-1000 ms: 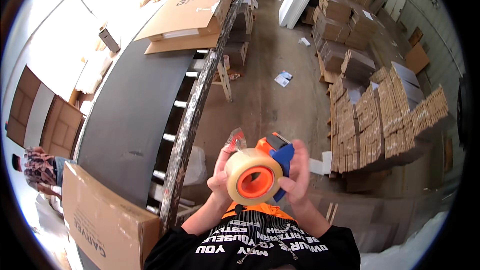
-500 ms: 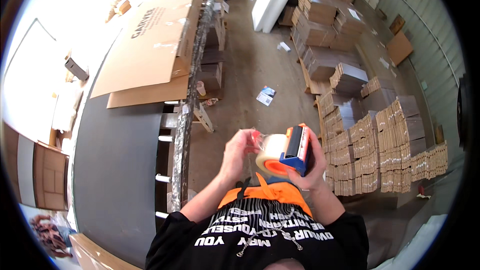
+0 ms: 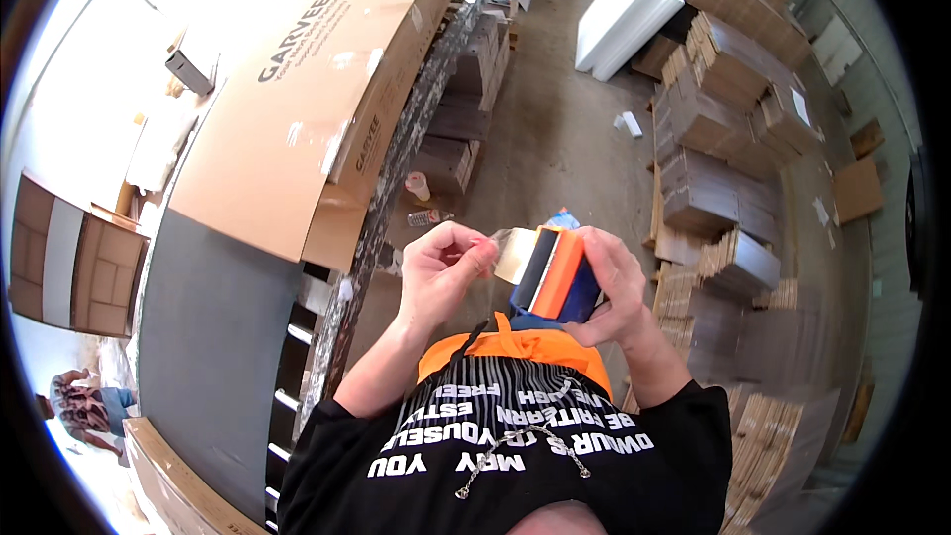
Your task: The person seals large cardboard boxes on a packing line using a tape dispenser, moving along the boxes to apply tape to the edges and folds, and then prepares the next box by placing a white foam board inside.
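Held in front of my waist is an orange, blue and black packing tape dispenser (image 3: 561, 277), gripped along its right side by my right hand (image 3: 616, 287). A pale, shiny roll of packing tape (image 3: 515, 258) shows on its left side. The fingers of my left hand (image 3: 442, 267) are pinched together on the loose end of clear tape just left of the roll. A bit of red shows at those fingertips. Beyond my left arm, a large brown carton (image 3: 297, 129) lies on the conveyor, touched by neither hand.
A conveyor with a dark belt (image 3: 213, 327) and a worn metal side rail (image 3: 436, 69) runs along my left. Stacks of flattened cartons (image 3: 718, 178) line the right side. White foam boards (image 3: 629, 15) stand farther up the aisle. Another person (image 3: 87, 401) is at the far left.
The dispenser has turned in my right hand, so its orange face shows more. My left hand has moved slightly left and up with the tape end. The whole view has swung round.
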Demonstrator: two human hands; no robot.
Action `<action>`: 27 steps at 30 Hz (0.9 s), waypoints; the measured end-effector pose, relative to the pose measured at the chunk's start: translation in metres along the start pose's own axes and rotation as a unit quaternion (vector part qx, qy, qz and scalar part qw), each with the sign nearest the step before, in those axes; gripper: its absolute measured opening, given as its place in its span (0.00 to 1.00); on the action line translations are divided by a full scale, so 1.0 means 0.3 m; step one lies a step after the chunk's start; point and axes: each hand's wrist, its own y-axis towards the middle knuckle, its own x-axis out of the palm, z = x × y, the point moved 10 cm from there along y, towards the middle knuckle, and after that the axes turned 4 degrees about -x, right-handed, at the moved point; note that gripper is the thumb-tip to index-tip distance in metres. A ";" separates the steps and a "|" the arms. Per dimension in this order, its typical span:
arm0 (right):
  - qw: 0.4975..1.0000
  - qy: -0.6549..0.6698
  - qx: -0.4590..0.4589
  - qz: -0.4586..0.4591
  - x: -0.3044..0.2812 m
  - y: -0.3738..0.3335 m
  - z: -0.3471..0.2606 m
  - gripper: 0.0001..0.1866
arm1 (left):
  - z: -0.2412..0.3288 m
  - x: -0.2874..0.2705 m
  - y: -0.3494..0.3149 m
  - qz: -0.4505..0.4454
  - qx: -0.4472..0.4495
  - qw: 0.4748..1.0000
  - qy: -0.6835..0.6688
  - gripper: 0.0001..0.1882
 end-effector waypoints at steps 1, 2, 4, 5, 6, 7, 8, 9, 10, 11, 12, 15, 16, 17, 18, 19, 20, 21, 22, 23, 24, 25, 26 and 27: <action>1.000 0.009 -0.001 -0.004 -0.013 0.045 0.061 0.40 | 0.013 -0.017 0.044 0.065 0.010 0.997 0.030 0.04; 0.998 -0.016 -0.007 -0.055 0.005 0.088 0.118 0.40 | 0.054 -0.032 0.094 0.126 0.052 0.989 0.051 0.05; 0.989 -0.061 -0.023 -0.130 0.043 0.173 0.234 0.40 | 0.127 -0.047 0.182 0.177 0.101 0.978 0.054 0.06; 0.989 -0.051 -0.026 -0.134 0.034 0.206 0.291 0.40 | 0.152 -0.053 0.223 0.195 0.112 0.972 0.061 0.05; 0.982 -0.069 -0.048 -0.168 0.042 0.230 0.340 0.40 | 0.155 -0.054 0.256 0.214 0.112 0.964 0.115 0.07; 0.973 -0.085 -0.072 -0.201 0.061 0.254 0.388 0.39 | 0.142 -0.066 0.290 0.226 0.112 0.961 0.116 0.07; 0.969 -0.081 -0.069 -0.225 0.073 0.289 0.438 0.39 | 0.145 -0.075 0.321 0.243 0.139 0.950 0.141 0.07; 0.968 -0.073 -0.075 -0.228 0.079 0.334 0.484 0.39 | 0.152 -0.082 0.359 0.258 0.165 0.937 0.166 0.07; 0.960 -0.078 -0.073 -0.258 0.108 0.364 0.537 0.40 | 0.159 -0.098 0.402 0.296 0.200 0.918 0.172 0.07; 0.952 -0.085 -0.071 -0.287 0.142 0.389 0.591 0.42 | 0.150 -0.115 0.457 0.299 0.199 0.917 0.170 0.07; 0.951 -0.085 -0.073 -0.290 0.164 0.420 0.639 0.42 | 0.176 -0.124 0.488 0.320 0.241 0.892 0.211 0.07; 0.942 -0.102 -0.085 -0.308 0.230 0.498 0.817 0.41 | 0.187 -0.141 0.650 0.330 0.295 0.855 0.270 0.06; 0.945 -0.092 -0.086 -0.301 0.248 0.528 0.865 0.39 | 0.181 -0.150 0.716 0.302 0.317 0.872 0.220 0.05; 0.948 -0.081 -0.086 -0.294 0.267 0.559 0.914 0.38 | 0.173 -0.161 0.780 0.274 0.339 0.884 0.168 0.05; 0.945 -0.081 -0.092 -0.303 0.298 0.594 0.969 0.38 | 0.130 -0.183 0.867 0.258 0.306 0.903 0.158 0.04; 0.940 -0.083 -0.107 -0.313 0.332 0.638 1.020 0.37 | 0.100 -0.187 0.981 0.206 0.226 0.951 -0.052 0.02; 0.935 -0.084 -0.123 -0.323 0.366 0.679 1.063 0.36 | 0.065 -0.204 1.032 0.211 0.192 0.953 -0.098 0.03; 0.932 -0.076 -0.131 -0.330 0.391 0.708 1.098 0.36 | 0.017 -0.226 1.072 0.218 0.158 0.952 -0.144 0.03; 0.927 -0.077 -0.132 -0.342 0.414 0.734 1.143 0.35 | 0.009 -0.248 1.115 0.203 0.181 0.954 -0.127 0.06; 0.922 -0.073 -0.132 -0.356 0.445 0.751 1.180 0.34 | -0.002 -0.277 1.145 0.223 0.172 0.946 -0.157 0.11; 0.914 -0.073 -0.150 -0.370 0.476 0.778 1.207 0.33 | -0.001 -0.300 1.173 0.240 0.158 0.946 -0.146 0.14; 0.910 -0.056 -0.161 -0.379 0.507 0.795 1.229 0.33 | 0.005 -0.320 1.192 0.256 0.143 0.946 -0.135 0.17; 0.905 -0.043 -0.179 -0.382 0.546 0.817 1.258 0.32 | 0.006 -0.351 1.208 0.284 0.133 0.938 -0.146 0.19; 0.900 -0.027 -0.200 -0.386 0.589 0.836 1.281 0.32 | 0.001 -0.388 1.207 0.313 0.140 0.928 -0.147 0.19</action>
